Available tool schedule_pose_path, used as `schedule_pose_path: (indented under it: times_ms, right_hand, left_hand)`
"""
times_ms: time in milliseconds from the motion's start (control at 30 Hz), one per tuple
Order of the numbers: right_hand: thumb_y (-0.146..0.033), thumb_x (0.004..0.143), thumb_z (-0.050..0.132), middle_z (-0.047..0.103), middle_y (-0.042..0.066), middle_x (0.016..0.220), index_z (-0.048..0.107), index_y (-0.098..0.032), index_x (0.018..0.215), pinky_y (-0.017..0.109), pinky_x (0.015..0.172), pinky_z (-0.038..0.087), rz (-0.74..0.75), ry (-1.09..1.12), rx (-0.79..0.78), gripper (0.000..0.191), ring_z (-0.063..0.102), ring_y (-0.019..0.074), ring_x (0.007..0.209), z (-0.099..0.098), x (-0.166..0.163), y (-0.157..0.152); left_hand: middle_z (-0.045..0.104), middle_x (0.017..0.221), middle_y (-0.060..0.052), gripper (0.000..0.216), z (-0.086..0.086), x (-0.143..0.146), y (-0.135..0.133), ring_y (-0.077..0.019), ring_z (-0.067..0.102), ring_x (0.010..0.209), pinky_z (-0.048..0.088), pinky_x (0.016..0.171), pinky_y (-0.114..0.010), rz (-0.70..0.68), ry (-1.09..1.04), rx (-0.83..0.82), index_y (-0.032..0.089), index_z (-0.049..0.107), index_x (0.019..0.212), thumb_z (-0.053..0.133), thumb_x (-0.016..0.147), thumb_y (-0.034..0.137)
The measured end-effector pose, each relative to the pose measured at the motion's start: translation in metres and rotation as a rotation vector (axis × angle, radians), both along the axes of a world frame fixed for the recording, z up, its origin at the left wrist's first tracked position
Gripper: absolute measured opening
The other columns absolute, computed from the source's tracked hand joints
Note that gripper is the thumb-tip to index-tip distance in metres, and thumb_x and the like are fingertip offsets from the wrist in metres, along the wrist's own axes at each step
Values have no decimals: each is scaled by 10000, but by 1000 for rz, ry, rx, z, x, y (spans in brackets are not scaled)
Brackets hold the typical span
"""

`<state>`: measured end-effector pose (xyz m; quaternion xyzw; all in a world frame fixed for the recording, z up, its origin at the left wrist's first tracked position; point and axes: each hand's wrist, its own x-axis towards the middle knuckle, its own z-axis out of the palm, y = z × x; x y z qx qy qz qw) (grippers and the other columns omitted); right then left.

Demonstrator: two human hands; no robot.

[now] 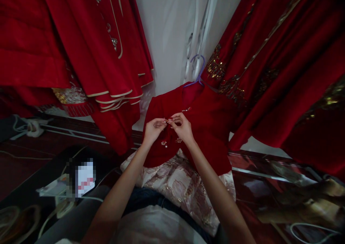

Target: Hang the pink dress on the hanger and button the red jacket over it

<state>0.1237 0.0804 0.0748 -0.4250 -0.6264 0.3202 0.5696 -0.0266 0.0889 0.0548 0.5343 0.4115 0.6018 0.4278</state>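
Observation:
A red jacket (207, 129) lies spread in front of me on a purple hanger (198, 76). Both my hands meet at its front opening. My left hand (155, 130) is closed in a pinch, and my right hand (183, 127) pinches from the other side, fingertips nearly touching. Between them is a small gold beaded clasp (167, 121), mostly covered by the fingers. Similar beaded ornaments show on the jacket: one (185, 109) above the hands, one (164, 144) below on the left and another (178, 140) below on the right.
Pale patterned fabric (180, 179) lies over my lap under the jacket. Red garments with gold trim (107, 57) hang at left, and more with gold embroidery (269, 57) at right. A lit phone (85, 177), partly blurred, and cables lie at lower left.

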Motion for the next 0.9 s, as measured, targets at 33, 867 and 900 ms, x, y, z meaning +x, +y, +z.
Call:
schedule_pose_path:
  times_ms: [33,867,900]
  right_hand:
    - [-330,767,660,621,8,854,561,-221,931,273,660,580,-14,-23,18,221,628,137,765,-3,-1,3]
    - [-249,886,511,674,28,950,567,-233,989,269,707,533,-201,-308,174,118,648,160,855,-10,-12,-8]
    - [-257,892,505,675,30,957,566,-232,985,277,722,536,-215,-309,178,115,648,163,861,-11,-14,-9]
  left_hand:
    - [723,836,-58,280,0,-1,0,-134,658,743,528,796,-301,-4,-18,2,130,690,846,762,594,228]
    - [755,837,-89,231,-5,-1,3,-176,706,742,572,814,-341,47,71,35,118,740,818,763,611,216]
    - [755,843,-90,233,-4,-2,4,-178,707,745,574,812,-342,43,86,44,120,740,828,760,623,231]
